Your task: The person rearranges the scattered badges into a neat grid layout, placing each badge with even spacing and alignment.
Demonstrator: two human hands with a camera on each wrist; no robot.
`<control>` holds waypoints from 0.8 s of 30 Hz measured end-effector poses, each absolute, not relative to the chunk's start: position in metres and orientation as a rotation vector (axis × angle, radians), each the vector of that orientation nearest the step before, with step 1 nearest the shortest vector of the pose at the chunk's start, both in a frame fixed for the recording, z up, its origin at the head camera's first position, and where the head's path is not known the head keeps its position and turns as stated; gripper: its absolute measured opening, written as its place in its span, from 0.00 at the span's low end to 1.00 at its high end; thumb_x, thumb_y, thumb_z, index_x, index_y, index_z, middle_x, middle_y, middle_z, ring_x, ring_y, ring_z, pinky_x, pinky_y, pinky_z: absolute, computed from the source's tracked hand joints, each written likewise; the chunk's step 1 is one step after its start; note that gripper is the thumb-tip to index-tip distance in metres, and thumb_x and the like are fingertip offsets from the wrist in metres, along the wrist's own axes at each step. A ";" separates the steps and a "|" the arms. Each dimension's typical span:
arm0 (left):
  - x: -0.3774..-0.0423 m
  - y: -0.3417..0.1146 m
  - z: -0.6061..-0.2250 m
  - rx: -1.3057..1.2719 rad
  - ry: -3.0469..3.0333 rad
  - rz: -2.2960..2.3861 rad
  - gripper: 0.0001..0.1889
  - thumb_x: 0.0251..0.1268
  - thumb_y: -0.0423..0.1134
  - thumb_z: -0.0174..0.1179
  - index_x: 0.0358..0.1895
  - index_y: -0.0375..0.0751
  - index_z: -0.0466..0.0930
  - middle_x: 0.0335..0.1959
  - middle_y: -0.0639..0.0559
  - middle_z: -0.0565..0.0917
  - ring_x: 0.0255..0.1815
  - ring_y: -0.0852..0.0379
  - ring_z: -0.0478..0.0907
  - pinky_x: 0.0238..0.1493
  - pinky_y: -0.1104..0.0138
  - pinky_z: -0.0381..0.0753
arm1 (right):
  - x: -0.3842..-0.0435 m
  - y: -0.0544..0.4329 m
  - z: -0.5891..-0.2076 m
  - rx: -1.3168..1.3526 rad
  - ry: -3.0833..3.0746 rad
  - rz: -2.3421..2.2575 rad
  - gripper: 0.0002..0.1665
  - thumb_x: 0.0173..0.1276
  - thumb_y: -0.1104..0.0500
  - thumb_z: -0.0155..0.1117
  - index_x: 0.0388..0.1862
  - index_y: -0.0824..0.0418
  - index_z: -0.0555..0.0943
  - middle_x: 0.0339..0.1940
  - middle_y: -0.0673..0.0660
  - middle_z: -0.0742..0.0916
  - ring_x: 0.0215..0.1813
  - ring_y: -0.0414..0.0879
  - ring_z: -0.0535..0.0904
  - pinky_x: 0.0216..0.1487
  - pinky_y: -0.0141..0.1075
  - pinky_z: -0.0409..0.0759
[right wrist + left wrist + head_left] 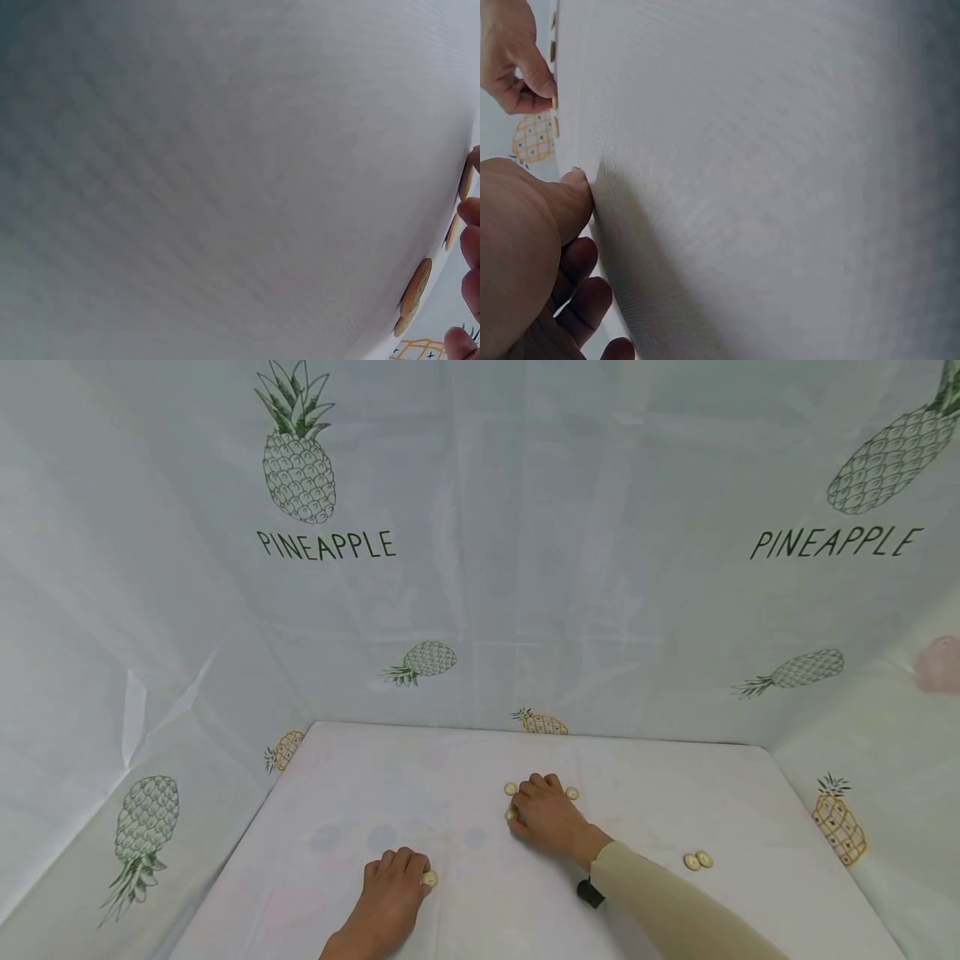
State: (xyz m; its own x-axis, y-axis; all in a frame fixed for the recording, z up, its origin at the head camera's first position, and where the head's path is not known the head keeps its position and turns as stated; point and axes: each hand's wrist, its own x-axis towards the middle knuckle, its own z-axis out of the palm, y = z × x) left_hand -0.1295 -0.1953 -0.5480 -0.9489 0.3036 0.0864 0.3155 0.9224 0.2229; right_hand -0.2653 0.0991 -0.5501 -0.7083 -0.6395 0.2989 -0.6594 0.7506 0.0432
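In the head view my left hand (390, 893) rests on the white table with curled fingers, its thumb and forefinger pinching a pale round wooden button (431, 878). Farther forward, near the middle, my right hand (551, 814) bends over the table and pinches another pale button (512, 815) at its left side; the fingers partly hide it. Two more lie close by: one button (511, 788) just beyond the thumb side, and one button (572, 793) right of the knuckles. The left wrist view shows the right thumb and finger (536, 82) meeting at a button's edge.
Two touching buttons (697, 860) lie on the right part of the white-covered table (645, 777). White sheets printed with pineapples (300, 477) surround the table at the back and sides. A black wrist device (590, 893) sits under the right sleeve.
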 end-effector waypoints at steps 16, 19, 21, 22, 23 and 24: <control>-0.132 -0.190 -0.551 -0.439 -3.072 -0.364 0.12 0.71 0.43 0.69 0.49 0.50 0.75 0.47 0.56 0.74 0.47 0.54 0.68 0.53 0.46 0.72 | -0.249 0.157 -0.535 0.901 -2.637 0.109 0.10 0.69 0.50 0.74 0.39 0.54 0.87 0.38 0.49 0.86 0.43 0.47 0.72 0.52 0.47 0.70; -0.133 -0.190 -0.551 -0.440 -3.072 -0.362 0.12 0.72 0.44 0.69 0.49 0.51 0.75 0.47 0.56 0.74 0.47 0.55 0.68 0.53 0.46 0.73 | -0.243 0.181 -0.529 0.856 -2.645 0.125 0.09 0.68 0.52 0.75 0.39 0.55 0.87 0.38 0.50 0.85 0.43 0.47 0.72 0.53 0.48 0.71; -0.133 -0.190 -0.552 -0.444 -3.072 -0.362 0.12 0.72 0.44 0.69 0.49 0.50 0.75 0.47 0.56 0.75 0.47 0.55 0.69 0.53 0.46 0.73 | -0.238 0.198 -0.525 0.816 -2.655 0.131 0.09 0.67 0.53 0.76 0.39 0.56 0.86 0.38 0.50 0.85 0.44 0.47 0.73 0.54 0.49 0.71; -0.134 -0.191 -0.553 -0.443 -3.073 -0.359 0.12 0.72 0.45 0.69 0.49 0.50 0.75 0.47 0.56 0.75 0.47 0.55 0.69 0.53 0.46 0.73 | -0.237 0.207 -0.524 0.791 -2.661 0.134 0.09 0.67 0.53 0.76 0.39 0.56 0.86 0.38 0.50 0.85 0.44 0.47 0.73 0.54 0.50 0.71; -0.134 -0.191 -0.553 -0.445 -3.072 -0.362 0.12 0.72 0.44 0.69 0.49 0.50 0.75 0.48 0.55 0.75 0.47 0.54 0.69 0.53 0.46 0.73 | -0.235 0.215 -0.523 0.766 -2.662 0.134 0.09 0.66 0.54 0.77 0.39 0.56 0.86 0.38 0.50 0.85 0.44 0.47 0.73 0.54 0.50 0.71; -0.135 -0.192 -0.554 -0.444 -3.074 -0.363 0.12 0.72 0.44 0.68 0.49 0.50 0.75 0.48 0.55 0.75 0.48 0.55 0.69 0.53 0.46 0.73 | -0.233 0.224 -0.522 0.747 -2.658 0.136 0.09 0.66 0.55 0.77 0.39 0.57 0.86 0.38 0.50 0.85 0.44 0.47 0.73 0.54 0.51 0.72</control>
